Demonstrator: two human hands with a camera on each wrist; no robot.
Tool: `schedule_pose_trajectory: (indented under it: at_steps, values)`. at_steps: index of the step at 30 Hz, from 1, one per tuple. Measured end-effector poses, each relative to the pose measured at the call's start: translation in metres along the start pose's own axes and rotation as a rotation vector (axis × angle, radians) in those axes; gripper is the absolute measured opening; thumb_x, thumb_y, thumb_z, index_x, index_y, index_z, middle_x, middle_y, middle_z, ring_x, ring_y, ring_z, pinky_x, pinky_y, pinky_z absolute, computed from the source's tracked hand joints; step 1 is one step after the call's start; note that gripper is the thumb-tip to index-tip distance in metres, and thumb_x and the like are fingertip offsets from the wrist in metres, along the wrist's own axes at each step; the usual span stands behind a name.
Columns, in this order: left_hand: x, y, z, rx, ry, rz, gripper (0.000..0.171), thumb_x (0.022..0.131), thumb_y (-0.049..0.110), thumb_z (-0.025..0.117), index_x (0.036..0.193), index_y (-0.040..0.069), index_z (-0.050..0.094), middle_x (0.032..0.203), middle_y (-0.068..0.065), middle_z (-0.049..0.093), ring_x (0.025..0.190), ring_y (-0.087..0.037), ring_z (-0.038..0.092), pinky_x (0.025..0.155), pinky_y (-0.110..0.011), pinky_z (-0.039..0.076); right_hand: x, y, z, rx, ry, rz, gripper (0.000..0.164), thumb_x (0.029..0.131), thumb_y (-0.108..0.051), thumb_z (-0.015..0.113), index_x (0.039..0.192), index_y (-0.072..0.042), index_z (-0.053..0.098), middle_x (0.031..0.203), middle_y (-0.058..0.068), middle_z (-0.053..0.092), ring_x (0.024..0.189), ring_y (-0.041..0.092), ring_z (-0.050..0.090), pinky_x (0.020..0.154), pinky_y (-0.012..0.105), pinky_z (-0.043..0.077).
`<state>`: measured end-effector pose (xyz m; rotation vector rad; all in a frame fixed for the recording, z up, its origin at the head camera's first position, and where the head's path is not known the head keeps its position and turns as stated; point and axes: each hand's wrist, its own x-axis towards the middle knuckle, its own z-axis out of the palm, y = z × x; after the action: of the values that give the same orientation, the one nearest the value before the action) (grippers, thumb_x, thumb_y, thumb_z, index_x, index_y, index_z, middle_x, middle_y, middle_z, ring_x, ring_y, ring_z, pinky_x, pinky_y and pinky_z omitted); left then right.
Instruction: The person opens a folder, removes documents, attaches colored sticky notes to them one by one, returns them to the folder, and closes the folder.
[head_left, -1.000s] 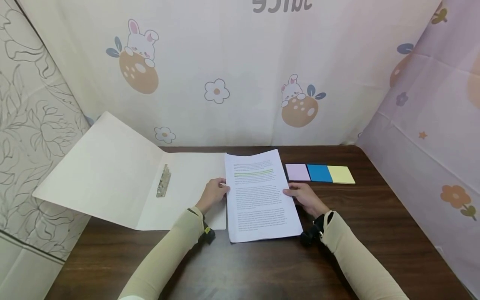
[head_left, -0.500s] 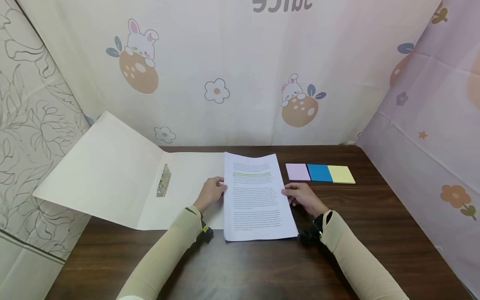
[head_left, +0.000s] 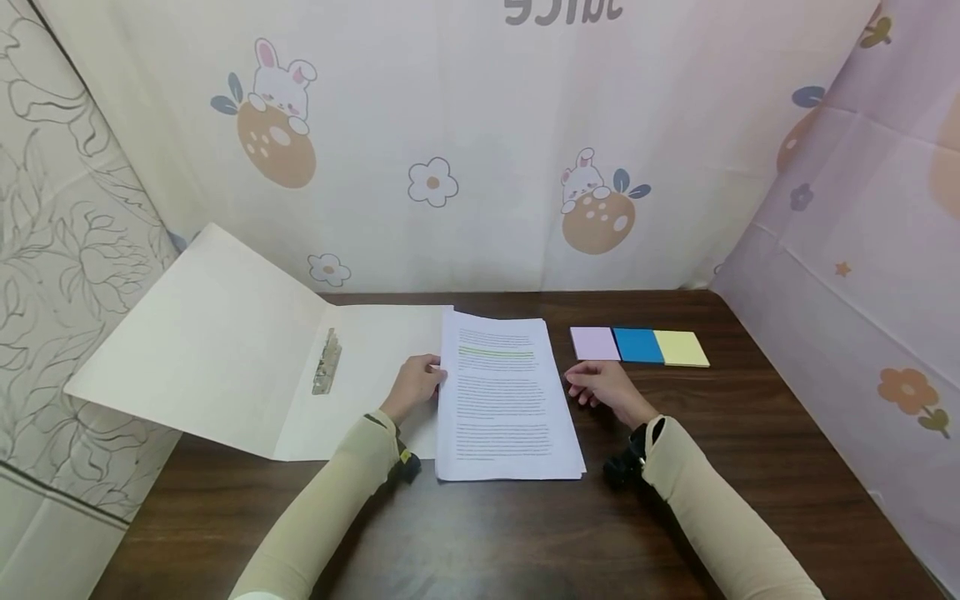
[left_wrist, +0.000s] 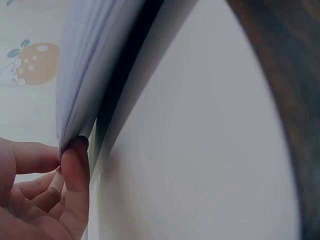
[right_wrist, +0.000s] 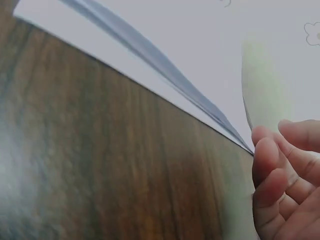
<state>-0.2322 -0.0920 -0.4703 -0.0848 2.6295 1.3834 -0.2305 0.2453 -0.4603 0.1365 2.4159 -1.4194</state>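
Three coloured squares (head_left: 638, 346): lay on the tabletop (head_left: 480, 542);
Left hand (head_left: 412, 388): pinched the left edge of the paper stack (head_left: 501, 400);
Right hand (head_left: 606, 389): was loosely curled just beside the right edge, holding nothing;
Paper stack: sat between the hands, overlapping the right side of the open white folder (head_left: 382, 333).

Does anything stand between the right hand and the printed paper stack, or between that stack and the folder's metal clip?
Nothing visible separates the right hand from the printed paper stack. Between stack and metal clip is the left hand, pinching the stack's left edge over the open folder.
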Motion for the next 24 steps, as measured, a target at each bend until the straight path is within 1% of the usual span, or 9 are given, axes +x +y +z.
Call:
schedule_pose_trajectory:
  at_steps: [4,8,12,15,17,19,24]
  values:
    - [0.001,-0.002,-0.001,-0.004,0.000,-0.024,0.036,0.094,0.013,0.058,0.126,-0.003,0.061,0.107,-0.017,0.070,0.083,-0.019,0.066,0.068,-0.027,0.053,0.002,-0.001,-0.002,-0.038,0.026,-0.019,0.030,0.097,-0.021,0.059,0.117,0.001,0.065,0.082,0.006,0.069,0.068,0.017,0.061,0.062,0.028,0.050]
    - [0.002,-0.004,-0.002,0.014,0.009,-0.035,0.036,0.094,0.015,0.058,0.126,-0.002,0.061,0.109,-0.016,0.070,0.083,-0.019,0.066,0.069,-0.027,0.053,0.003,-0.002,-0.004,-0.101,0.067,-0.065,0.029,0.097,-0.020,0.059,0.116,0.001,0.065,0.089,0.011,0.070,0.073,0.019,0.060,0.064,0.029,0.051]
    - [0.002,-0.007,-0.003,0.038,0.013,-0.045,0.037,0.093,0.017,0.059,0.125,-0.002,0.062,0.108,-0.015,0.070,0.084,-0.019,0.065,0.070,-0.027,0.050,0.004,-0.002,-0.006,-0.201,0.129,-0.114,0.027,0.097,-0.020,0.059,0.113,0.000,0.067,0.099,0.017,0.069,0.081,0.023,0.059,0.066,0.028,0.050]
    - [0.001,-0.007,-0.004,0.050,0.005,-0.052,0.036,0.092,0.016,0.060,0.122,-0.003,0.063,0.106,-0.015,0.071,0.083,-0.019,0.064,0.070,-0.027,0.049,0.005,-0.001,-0.007,-0.287,0.174,-0.168,0.024,0.096,-0.019,0.060,0.110,-0.001,0.068,0.105,0.020,0.068,0.085,0.026,0.056,0.068,0.029,0.049]
    - [0.000,-0.006,-0.005,0.054,-0.002,-0.062,0.036,0.090,0.015,0.062,0.122,-0.003,0.063,0.104,-0.015,0.071,0.082,-0.019,0.064,0.071,-0.028,0.049,0.007,-0.001,-0.008,-0.329,0.197,-0.197,0.024,0.096,-0.018,0.060,0.109,-0.001,0.068,0.107,0.021,0.068,0.086,0.028,0.056,0.070,0.032,0.049]
    - [0.000,-0.005,-0.005,0.062,-0.014,-0.068,0.038,0.089,0.014,0.063,0.123,-0.004,0.061,0.105,-0.015,0.071,0.082,-0.019,0.065,0.073,-0.029,0.050,0.008,-0.001,-0.009,-0.359,0.216,-0.213,0.025,0.096,-0.018,0.060,0.110,0.001,0.067,0.108,0.022,0.067,0.089,0.029,0.056,0.074,0.037,0.050]
    - [-0.001,-0.003,-0.005,0.089,-0.049,-0.088,0.045,0.088,0.014,0.066,0.129,-0.003,0.057,0.107,-0.014,0.070,0.085,-0.020,0.064,0.080,-0.033,0.052,0.012,-0.003,-0.012,-0.419,0.247,-0.218,0.031,0.096,-0.019,0.060,0.116,0.003,0.064,0.113,0.026,0.066,0.097,0.036,0.060,0.087,0.050,0.052]
